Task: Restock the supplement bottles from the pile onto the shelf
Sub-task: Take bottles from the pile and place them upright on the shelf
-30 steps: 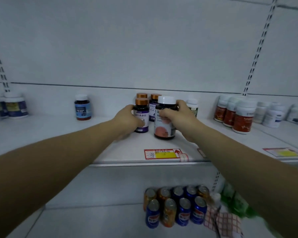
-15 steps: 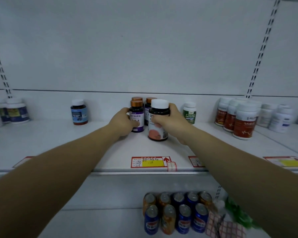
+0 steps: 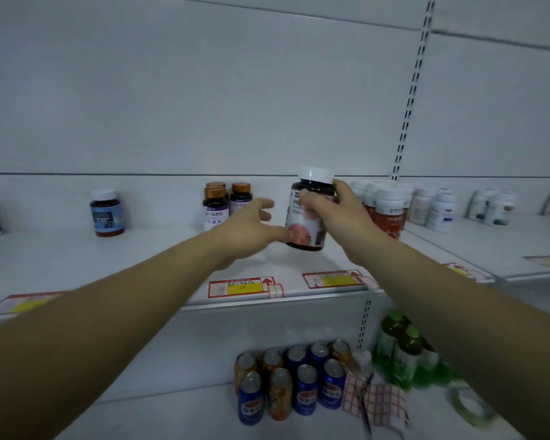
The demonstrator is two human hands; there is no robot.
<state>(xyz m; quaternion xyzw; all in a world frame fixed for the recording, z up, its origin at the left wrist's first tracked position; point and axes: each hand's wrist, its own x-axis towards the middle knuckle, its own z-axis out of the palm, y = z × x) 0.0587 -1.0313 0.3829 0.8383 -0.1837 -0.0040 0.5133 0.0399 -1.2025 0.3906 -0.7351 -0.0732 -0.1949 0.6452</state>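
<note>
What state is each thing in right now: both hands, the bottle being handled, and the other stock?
Right hand: grips dark white-capped bottle.
Dark white-capped bottle: held, tilted; whether it touches the shelf is unclear.
Left hand: open, fingers spread, holding nothing.
Copper-capped bottles: upright, capped.
Blue-label bottle: upright, capped.
Soda cans: upright on lower shelf.

Dark bottle (image 3: 308,214) with white cap, pink label; blue and orange cans (image 3: 294,382); red-checked cloth (image 3: 377,400).
</note>
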